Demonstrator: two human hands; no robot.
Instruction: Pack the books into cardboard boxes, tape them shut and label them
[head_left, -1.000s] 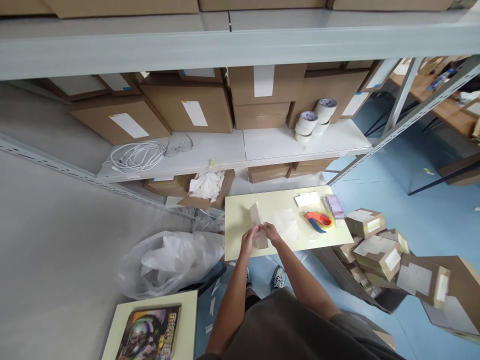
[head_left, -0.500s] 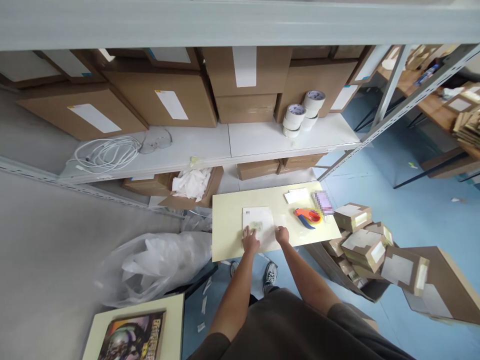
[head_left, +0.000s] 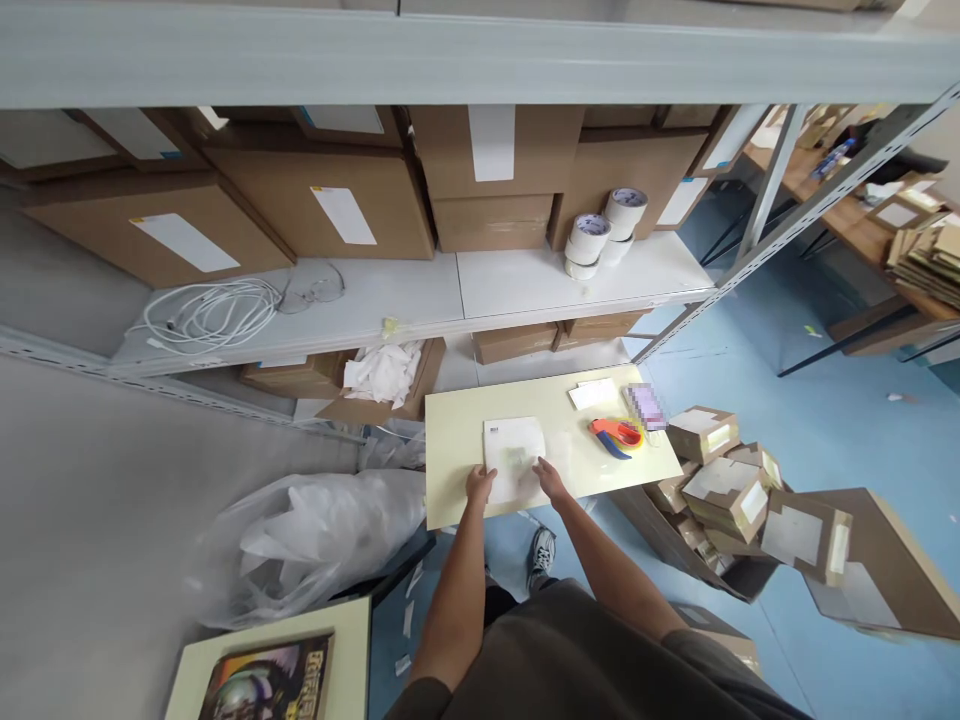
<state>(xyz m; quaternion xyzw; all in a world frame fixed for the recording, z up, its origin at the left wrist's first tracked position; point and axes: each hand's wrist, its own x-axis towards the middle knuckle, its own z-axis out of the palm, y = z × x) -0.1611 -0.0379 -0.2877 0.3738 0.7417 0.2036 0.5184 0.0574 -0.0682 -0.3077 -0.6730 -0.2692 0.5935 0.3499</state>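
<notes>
A flat white package (head_left: 514,445), printed with a small dark code at its upper left corner, lies on the pale yellow table (head_left: 454,430). Its middle carries a faint greyish-green patch. My left hand (head_left: 481,484) grips the lower left edge, thumb on top. At the right edge, my right hand (head_left: 550,477) is closed on the package with the thumb over its face. The undersides of both hands' fingers are hidden. A thin whitish translucent sheet (head_left: 558,450) lies just right of the package. Farther right is an orange and blue tape dispenser (head_left: 616,437).
White cards (head_left: 594,393) and a pixelated purple item (head_left: 646,406) lie at the table's back right. Behind stands a shelf with cartons (head_left: 491,222), tape rolls (head_left: 589,240) and a coiled white cable (head_left: 214,315). Small boxes (head_left: 724,490) fill a carton at right; a plastic bag (head_left: 315,540) lies left.
My left hand has moved from the package's face to its left edge. My right hand has shifted left from the translucent sheet onto the package's right edge.
</notes>
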